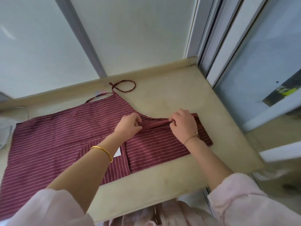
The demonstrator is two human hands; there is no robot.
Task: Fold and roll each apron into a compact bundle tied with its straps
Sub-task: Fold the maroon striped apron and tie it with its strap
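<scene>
A dark red apron [58, 139] with thin white stripes lies flat on a beige counter [171, 173]. Its bib end points right, and part of it is folded over. My left hand [129, 125] pinches a raised fold of the cloth near the middle of the apron's far edge. My right hand [183, 123] pinches the same fold a little further right. One dark strap [125, 86] lies in a loop on the counter behind the apron. A second strap [97, 97] curves off the far edge.
The counter ends at a raised lip against frosted panels [130, 33] at the back. A sliding window frame [216, 51] stands along the right side. A pale cloth [6, 126] lies at the far left. The counter's front edge runs close to my body.
</scene>
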